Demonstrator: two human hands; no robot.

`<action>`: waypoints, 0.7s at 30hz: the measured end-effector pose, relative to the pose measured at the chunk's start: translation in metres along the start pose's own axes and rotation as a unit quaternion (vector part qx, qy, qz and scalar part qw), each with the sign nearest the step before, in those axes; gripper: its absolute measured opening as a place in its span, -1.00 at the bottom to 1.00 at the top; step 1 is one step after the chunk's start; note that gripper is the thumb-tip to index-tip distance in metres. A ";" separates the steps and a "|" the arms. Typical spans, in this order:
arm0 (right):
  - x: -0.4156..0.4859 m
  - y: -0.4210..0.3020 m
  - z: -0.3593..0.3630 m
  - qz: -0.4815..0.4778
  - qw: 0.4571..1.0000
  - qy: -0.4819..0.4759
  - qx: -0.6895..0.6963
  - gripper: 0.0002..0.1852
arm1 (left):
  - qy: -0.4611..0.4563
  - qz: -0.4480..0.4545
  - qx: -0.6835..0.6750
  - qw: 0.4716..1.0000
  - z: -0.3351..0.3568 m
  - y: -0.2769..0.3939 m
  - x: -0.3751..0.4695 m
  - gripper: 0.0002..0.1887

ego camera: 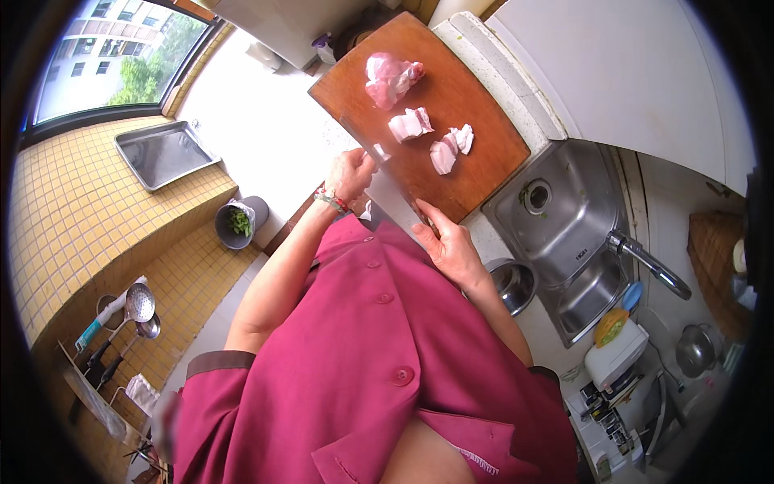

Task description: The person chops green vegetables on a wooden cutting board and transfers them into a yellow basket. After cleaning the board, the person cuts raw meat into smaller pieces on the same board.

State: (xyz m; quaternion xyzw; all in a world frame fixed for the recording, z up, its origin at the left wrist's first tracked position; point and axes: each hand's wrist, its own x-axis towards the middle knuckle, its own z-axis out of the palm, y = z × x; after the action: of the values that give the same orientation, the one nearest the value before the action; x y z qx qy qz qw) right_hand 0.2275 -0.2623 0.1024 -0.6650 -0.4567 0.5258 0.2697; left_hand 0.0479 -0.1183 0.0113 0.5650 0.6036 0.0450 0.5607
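My right hand [450,245] grips the handle of a broad kitchen knife [393,190]. Its blade, slightly blurred, slants up and left over the near left edge of a brown wooden cutting board [484,163]. Close beside the blade, the curled fingers of my left hand [351,175] pinch a small pale piece of meat [381,152], partly hidden by the fingers. A large pink piece of raw meat [390,78] lies towards the board's far end. Nearer are a cut chunk of meat [411,124] and another small group of cut pieces [444,157].
To the right is a steel double sink [574,224] with a faucet [650,263]; a metal bowl [513,287] stands beside it. At left are a metal tray [166,154] on a yellow tiled ledge, a grey bin [233,224] holding greens, and hanging ladles [140,302].
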 end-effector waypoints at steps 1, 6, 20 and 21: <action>-0.002 0.001 0.000 0.004 1.000 -0.002 -0.012 -0.30 | 0.005 0.005 0.011 1.000 0.001 -0.002 0.000 -0.61; -0.008 -0.001 -0.004 0.041 0.993 -0.014 -0.108 -0.34 | 0.096 0.188 0.054 0.976 0.010 -0.018 0.010 -0.70; 0.035 -0.018 0.017 0.033 0.973 -0.014 -0.230 -0.41 | 0.108 0.246 0.222 0.937 0.006 -0.019 0.012 -0.86; 0.036 -0.020 0.017 0.023 0.973 -0.010 -0.230 -0.41 | 0.112 0.248 0.213 0.938 0.005 -0.019 0.012 -0.86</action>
State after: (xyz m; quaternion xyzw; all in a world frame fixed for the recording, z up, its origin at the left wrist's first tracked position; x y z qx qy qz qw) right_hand 0.2058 -0.2234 0.0974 -0.7142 -0.5527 0.4192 0.0932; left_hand 0.0426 -0.1195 -0.0107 0.7944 0.4988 0.1153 0.3270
